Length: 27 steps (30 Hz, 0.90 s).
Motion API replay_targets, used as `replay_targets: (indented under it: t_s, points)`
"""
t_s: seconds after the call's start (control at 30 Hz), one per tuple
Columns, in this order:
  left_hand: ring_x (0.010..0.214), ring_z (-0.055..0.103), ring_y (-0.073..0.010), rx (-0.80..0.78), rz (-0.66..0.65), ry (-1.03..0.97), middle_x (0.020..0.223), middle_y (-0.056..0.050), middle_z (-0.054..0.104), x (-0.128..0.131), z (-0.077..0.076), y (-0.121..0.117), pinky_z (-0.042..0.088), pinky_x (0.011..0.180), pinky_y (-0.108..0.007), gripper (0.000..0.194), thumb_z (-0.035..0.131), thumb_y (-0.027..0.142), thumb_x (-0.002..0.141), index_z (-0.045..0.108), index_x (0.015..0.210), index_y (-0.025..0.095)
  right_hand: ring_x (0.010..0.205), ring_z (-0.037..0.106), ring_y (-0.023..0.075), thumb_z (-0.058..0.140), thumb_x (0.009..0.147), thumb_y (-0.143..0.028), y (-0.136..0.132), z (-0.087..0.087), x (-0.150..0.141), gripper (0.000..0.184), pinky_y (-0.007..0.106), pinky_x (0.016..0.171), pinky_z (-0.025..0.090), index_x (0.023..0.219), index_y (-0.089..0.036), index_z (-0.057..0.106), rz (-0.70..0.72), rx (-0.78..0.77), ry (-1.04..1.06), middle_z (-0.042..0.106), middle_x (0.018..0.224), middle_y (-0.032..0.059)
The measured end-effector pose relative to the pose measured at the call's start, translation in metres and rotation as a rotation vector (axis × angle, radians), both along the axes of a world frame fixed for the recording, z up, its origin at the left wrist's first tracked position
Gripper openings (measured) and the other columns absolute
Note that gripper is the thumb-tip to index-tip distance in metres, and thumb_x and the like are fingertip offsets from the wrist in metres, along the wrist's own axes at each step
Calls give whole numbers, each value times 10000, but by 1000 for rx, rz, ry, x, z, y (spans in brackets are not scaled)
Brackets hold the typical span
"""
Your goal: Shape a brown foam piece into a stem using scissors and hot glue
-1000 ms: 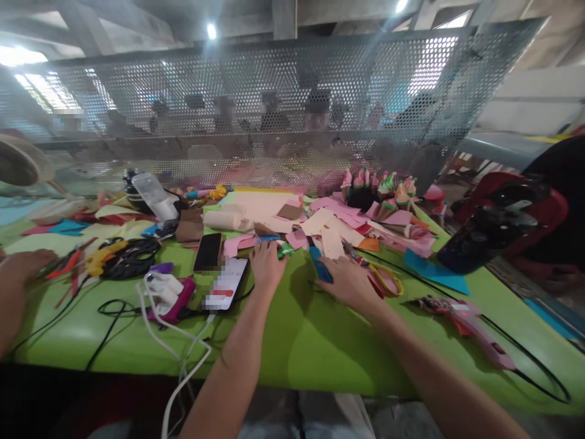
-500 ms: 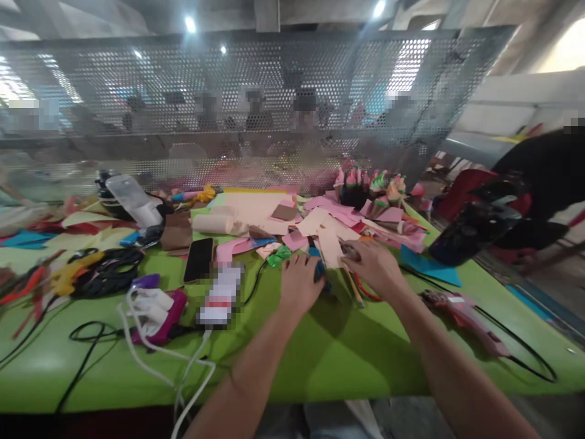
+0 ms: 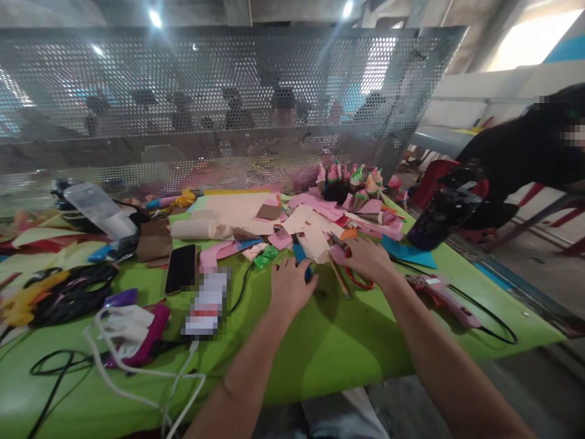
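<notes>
My left hand (image 3: 292, 285) rests low over the table, fingers curled beside a small blue object (image 3: 301, 259) that shows between thumb and forefinger; its kind is unclear. A pair of scissors (image 3: 361, 282) with red-orange handles lies under my right hand (image 3: 369, 261). The fingers of that hand are bent down over the scissors, and grey blades point toward the paper pile. Just left of the right hand is a pencil (image 3: 340, 279). Pale pink paper pieces (image 3: 315, 241) spread beyond both hands, and a crumpled green wrapper (image 3: 265, 257) sits near the left fingertips.
To the left lie a black phone (image 3: 181, 269), a charging phone (image 3: 206, 305) and a magenta power strip (image 3: 153, 335) with cables. A pink glue gun (image 3: 450, 300) and a dark bottle (image 3: 445, 210) stand right. Paper cone flowers (image 3: 351, 180) are behind; a perforated metal screen (image 3: 205, 110) closes the back.
The view has swung to the right, shifting the table leftward. My right hand has moved slightly, and more of the scissors' handles shows. My left hand stays by the blue object.
</notes>
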<state>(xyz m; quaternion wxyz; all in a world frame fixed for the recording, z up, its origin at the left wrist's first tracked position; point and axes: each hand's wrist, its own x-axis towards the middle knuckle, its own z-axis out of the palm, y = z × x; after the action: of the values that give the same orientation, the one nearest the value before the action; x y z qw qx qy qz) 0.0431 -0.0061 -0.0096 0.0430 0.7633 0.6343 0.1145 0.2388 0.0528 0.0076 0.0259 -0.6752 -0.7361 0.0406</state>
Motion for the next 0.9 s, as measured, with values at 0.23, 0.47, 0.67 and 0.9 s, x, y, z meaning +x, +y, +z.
replay_targets:
  t_s: [0.23, 0.47, 0.67, 0.9]
  points:
    - [1062, 609, -304, -44, 53, -15, 1109, -116, 640, 4, 0, -2, 445, 923, -443, 399, 581, 434, 873, 586, 1241, 282, 1166, 588, 350, 556, 806, -286, 4, 3, 14, 479, 435, 913, 431, 1262, -143, 594, -109, 34, -12, 637, 1277, 201]
    - [931, 663, -236, -113, 162, -135, 1076, -106, 648, 7, 9, -5, 496, 774, -320, 322, 522, 274, 890, 575, 1206, 236, 1218, 563, 327, 506, 894, -309, 14, 2, 6, 437, 421, 974, 426, 1295, -164, 598, 115, 143, 80, 616, 1340, 157]
    - [976, 671, -252, -131, 106, -111, 1175, -108, 629, 4, 9, -5, 512, 793, -346, 375, 469, 253, 914, 564, 1276, 269, 1213, 588, 190, 489, 950, -291, 25, -9, -36, 351, 295, 1003, 413, 1270, -275, 633, 450, 33, 60, 653, 1339, 35]
    - [972, 696, -266, -187, 97, -123, 1074, -115, 706, 0, 9, -5, 507, 769, -334, 378, 530, 413, 913, 522, 1237, 220, 1253, 563, 245, 488, 949, -296, 63, -8, -46, 397, 381, 1019, 398, 1333, -239, 572, 365, 59, -48, 601, 1394, 118]
